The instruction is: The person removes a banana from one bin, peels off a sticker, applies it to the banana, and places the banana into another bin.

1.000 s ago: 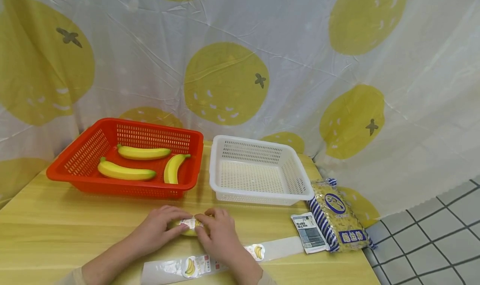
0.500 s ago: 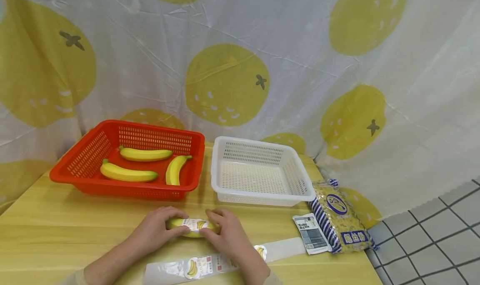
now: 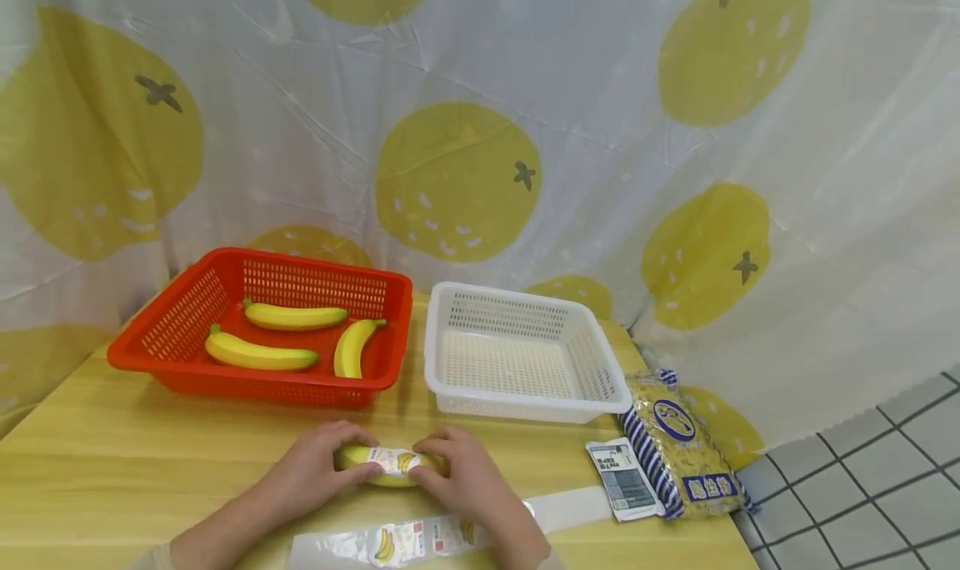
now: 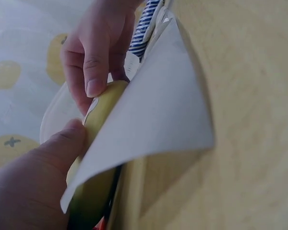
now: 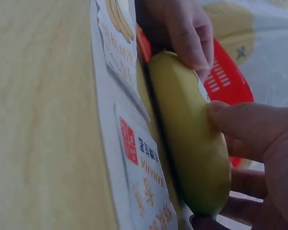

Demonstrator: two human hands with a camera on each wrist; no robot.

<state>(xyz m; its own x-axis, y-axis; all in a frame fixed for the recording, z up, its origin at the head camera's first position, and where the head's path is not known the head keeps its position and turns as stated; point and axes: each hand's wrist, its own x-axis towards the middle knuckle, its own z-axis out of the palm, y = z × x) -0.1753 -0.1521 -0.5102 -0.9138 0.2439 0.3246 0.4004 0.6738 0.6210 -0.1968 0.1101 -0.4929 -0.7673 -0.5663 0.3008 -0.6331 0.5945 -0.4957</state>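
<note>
A yellow banana (image 3: 386, 468) lies on the wooden table (image 3: 112, 470) in front of me, held at both ends. My left hand (image 3: 351, 467) grips its left end, thumb (image 4: 57, 153) against the peel (image 4: 98, 158). My right hand (image 3: 433, 468) grips its right end, thumb (image 5: 240, 127) pressed on the fruit (image 5: 187, 139). A white label (image 3: 395, 460) with a banana picture sits on top of the banana between my fingertips. Just in front of my wrists lies a clear backing strip (image 3: 420, 538) with more labels (image 5: 134, 158).
A red basket (image 3: 187, 303) at the back left holds three bananas (image 3: 258, 355). A white basket (image 3: 525, 399) stands beside it, empty. A striped yellow packet (image 3: 678, 449) and a small white sachet (image 3: 619, 478) lie near the table's right edge. A printed curtain hangs behind.
The label pinched above the banana a second ago now lies flat along its top. Both hands stay on the banana's ends; the view has tilted slightly.
</note>
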